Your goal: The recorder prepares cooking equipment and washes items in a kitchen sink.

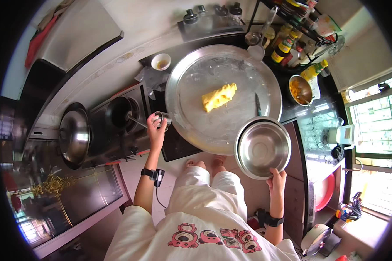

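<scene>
My left hand (157, 125) grips a small clear glass cup (165, 120), held just off the left rim of a wide round metal tray (199, 137). With my right hand (276, 177) I hold the rim of a stainless steel bowl (263, 150), which looks stacked with another bowl. These bowls overlap the tray's lower right edge. A lump of yellow dough (219, 97) lies in the middle of the tray. To its right rests a knife (257, 101), its lower end close to the bowls' rim.
A small white bowl (161, 62) stands behind the tray, by a crumpled plastic bag (152, 78). On the right are a metal bowl of orange food (300, 90) and a rack of bottles (285, 47). A gas stove with a dark pot (117, 112) is on the left.
</scene>
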